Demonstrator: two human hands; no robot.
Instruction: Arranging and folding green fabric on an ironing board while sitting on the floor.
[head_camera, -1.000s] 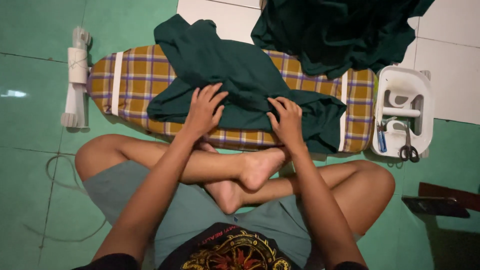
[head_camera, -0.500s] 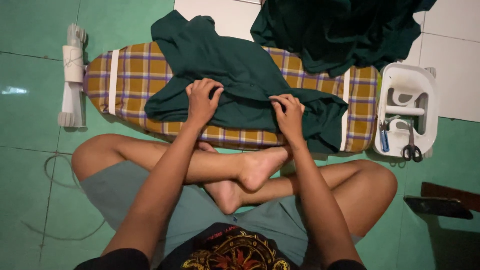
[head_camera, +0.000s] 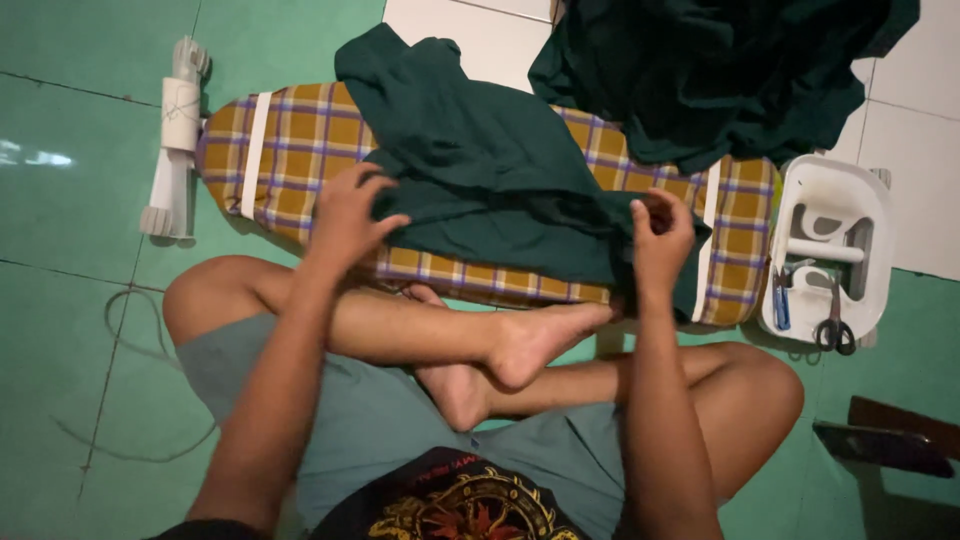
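White plastic tray (head_camera: 872, 205) holds scissors (head_camera: 834, 328). Dark green cloth (head_camera: 480, 170) lies across the plaid ironing board (head_camera: 300, 140); left hand (head_camera: 345, 215) rests spread at its edge, right hand (head_camera: 660, 235) seemingly pinches its hem.

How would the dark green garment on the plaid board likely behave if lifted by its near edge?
The dark green garment would probably sag limply: it already lies in soft folds over the plaid ironing board. It looks light, since the right hand lifts its edge with a fingertip grip. The left hand presses it flat, so it may slide.
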